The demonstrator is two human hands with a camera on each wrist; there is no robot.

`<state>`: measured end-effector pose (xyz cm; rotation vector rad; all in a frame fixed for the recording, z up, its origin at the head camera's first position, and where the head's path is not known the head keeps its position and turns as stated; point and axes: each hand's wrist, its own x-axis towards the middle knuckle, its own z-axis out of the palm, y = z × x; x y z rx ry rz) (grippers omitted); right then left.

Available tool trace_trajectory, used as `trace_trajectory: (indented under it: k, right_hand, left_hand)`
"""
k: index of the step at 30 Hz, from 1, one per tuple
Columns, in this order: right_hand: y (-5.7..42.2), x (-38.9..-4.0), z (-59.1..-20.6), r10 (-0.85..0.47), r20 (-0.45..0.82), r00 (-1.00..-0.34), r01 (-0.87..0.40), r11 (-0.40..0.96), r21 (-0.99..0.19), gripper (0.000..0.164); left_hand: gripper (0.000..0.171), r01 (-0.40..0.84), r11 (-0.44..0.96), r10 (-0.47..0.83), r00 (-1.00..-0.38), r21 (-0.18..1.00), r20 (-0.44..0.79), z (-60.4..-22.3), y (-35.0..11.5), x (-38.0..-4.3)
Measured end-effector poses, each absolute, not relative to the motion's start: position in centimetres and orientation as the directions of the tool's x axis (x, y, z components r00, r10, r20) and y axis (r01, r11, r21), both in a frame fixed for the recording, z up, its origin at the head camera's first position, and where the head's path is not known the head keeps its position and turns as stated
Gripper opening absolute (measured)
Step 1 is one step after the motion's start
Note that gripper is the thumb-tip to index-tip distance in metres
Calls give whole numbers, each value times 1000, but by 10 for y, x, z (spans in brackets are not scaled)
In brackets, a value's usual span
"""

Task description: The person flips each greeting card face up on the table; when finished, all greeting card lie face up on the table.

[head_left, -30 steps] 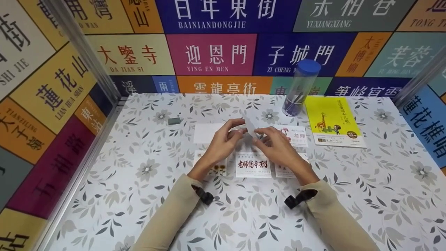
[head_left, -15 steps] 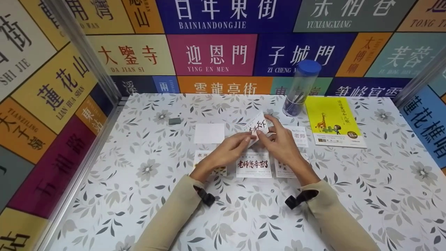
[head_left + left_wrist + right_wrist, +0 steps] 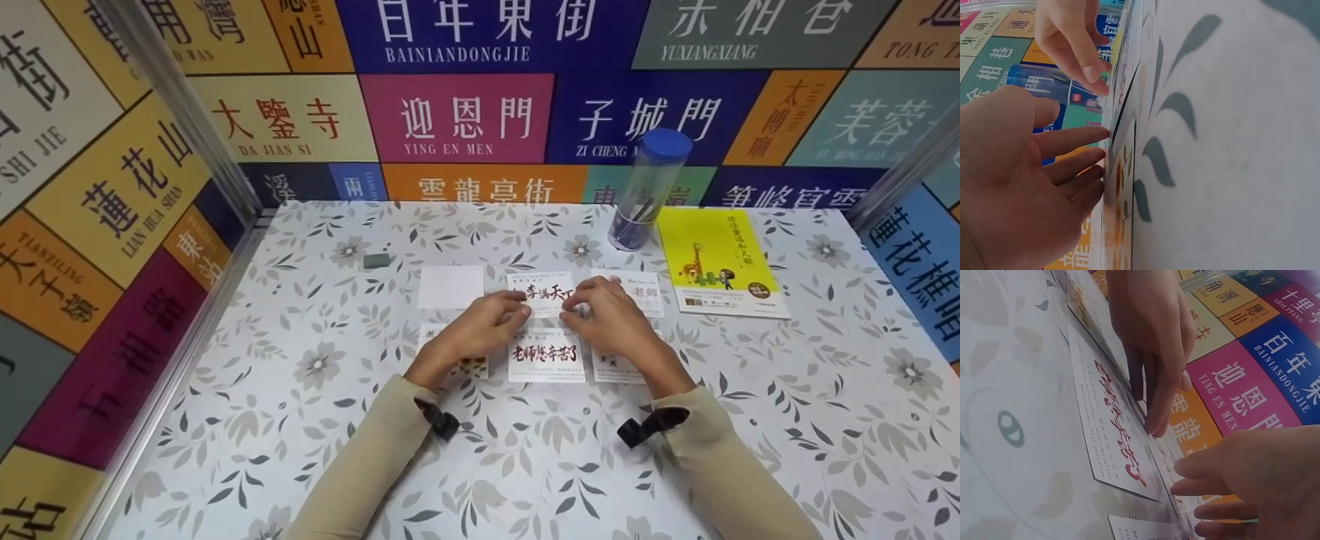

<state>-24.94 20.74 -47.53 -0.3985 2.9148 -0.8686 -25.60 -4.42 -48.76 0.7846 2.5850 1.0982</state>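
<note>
A white card with dark red brush lettering (image 3: 536, 286) lies flat on the table in the back row's middle. My left hand (image 3: 480, 326) touches its left side with extended fingertips, thumb apart from them in the left wrist view. At the card's right side rest the fingertips of my right hand (image 3: 615, 319), which look loosely straight in the right wrist view. Just in front is another red-lettered card (image 3: 546, 369), also seen as a card (image 3: 1109, 416) in the right wrist view. My forearms partly cover a sunflower card (image 3: 474, 370) and a lettered card (image 3: 611, 369).
A plain white card (image 3: 451, 286) lies back left, and a pink-lettered card (image 3: 643, 294) back right. Farther off are a small green block (image 3: 376, 260), a clear blue-lidded tube (image 3: 646, 191) and a yellow booklet (image 3: 724, 262). Printed wall panels (image 3: 457, 116) border the patterned table.
The card, held up and tilted between both hands earlier, has come down flat onto the table. Both hands have lowered with it and moved apart to its two sides.
</note>
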Motion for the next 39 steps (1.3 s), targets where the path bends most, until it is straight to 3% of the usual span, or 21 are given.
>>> trace_trajectory:
  k: [12,16,21,26,32,39]
  right_hand:
    - [209,-244,-473,-277,-47,-960,-216,834,-508,31]
    - [209,-242,-474,-270,-24,-963,-222,837,-500,32]
    - [193,-236,-474,-262,45,-964,-245,810,-532,43]
    - [159,-227,-473,-368,80,-926,-347,749,-565,50]
    - [124,-232,-476,-440,92,-893,-399,682,-612,49]
    - [95,-244,-479,-480,101,-872,-421,627,-655,54]
  left_hand:
    - [48,419,575,585,-811,703,5,-485,-45,-256]
    - [52,393,563,557,-830,727,18,-486,-45,-256]
    - [50,331,529,421,-902,782,98,-484,-54,-259]
    - [41,266,542,203,-962,797,182,-480,-77,-262]
    - [54,123,607,20,-990,785,139,-480,-111,-265]
    - [63,55,650,-28,-995,758,97,-485,-135,-261]
